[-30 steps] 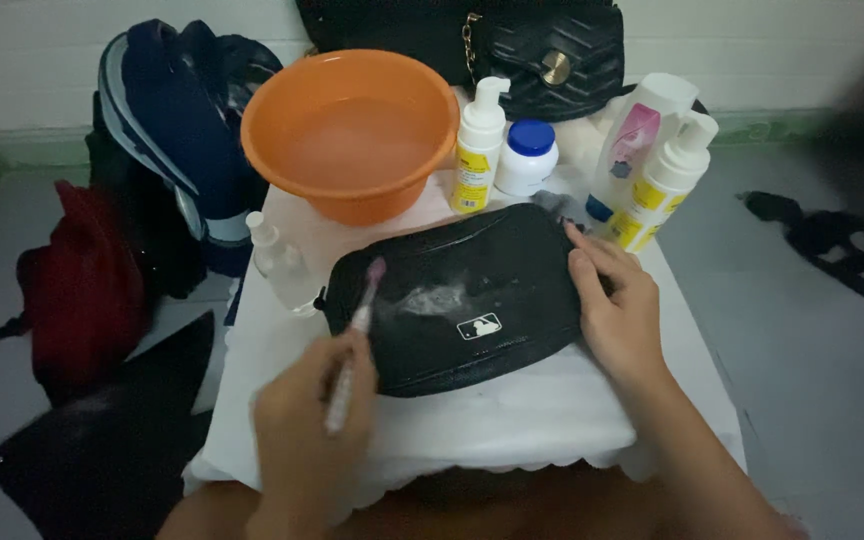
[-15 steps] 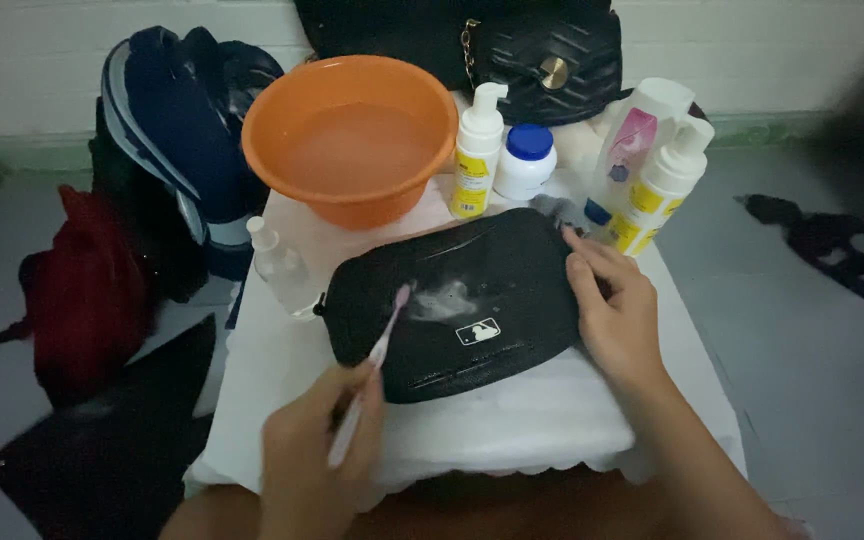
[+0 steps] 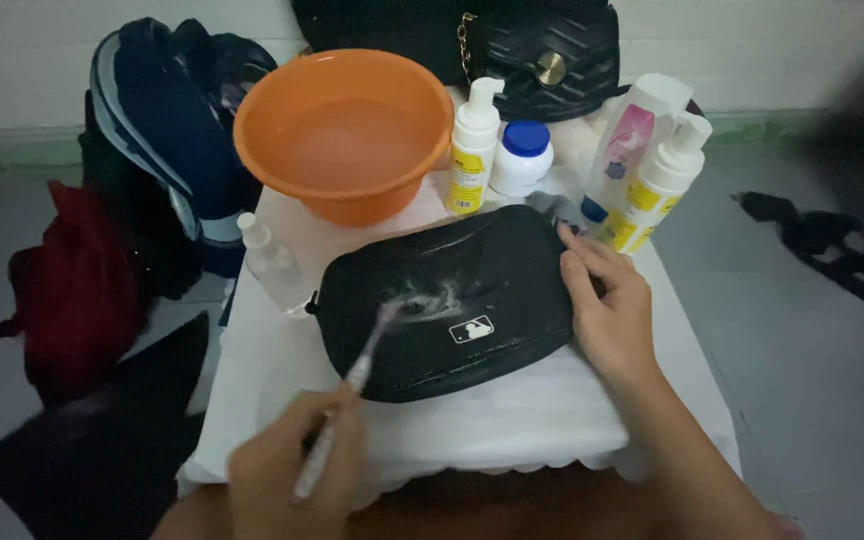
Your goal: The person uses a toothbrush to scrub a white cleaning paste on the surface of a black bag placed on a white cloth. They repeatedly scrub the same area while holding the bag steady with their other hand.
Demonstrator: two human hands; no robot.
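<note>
black leather, wet and foamy in the middle: that is the small pouch (image 3: 452,300) lying flat at the centre of the frame on a white cloth (image 3: 512,420) that covers the table. my left hand (image 3: 287,470) sits at the lower left, partly cut off by the bottom edge, its fingers curled tight around the handle of a toothbrush (image 3: 352,385). the brush is blurred, so i cannot make out the bristles clearly, but its head rests on the foam patch on the pouch. my right hand (image 3: 607,310) lies on the right end of the pouch, fingers loosely spread and pressed flat against it, gripping nothing; my forearm runs off the lower right corner.

behind the pouch, at upper centre, stands an orange basin (image 3: 342,130) with water in it. a small clear bottle (image 3: 272,265) stands just left of the pouch. right of the basin are a yellow pump bottle (image 3: 474,150), a white jar with a blue lid (image 3: 522,158), a white and pink bottle (image 3: 632,135) and another pump bottle (image 3: 657,190), whose lower part my fingers hide. a black quilted bag (image 3: 542,50) is cut off at the top edge. a navy backpack (image 3: 167,130) and a red bag (image 3: 77,290) sit on the floor at left, dim and hard to read.
</note>
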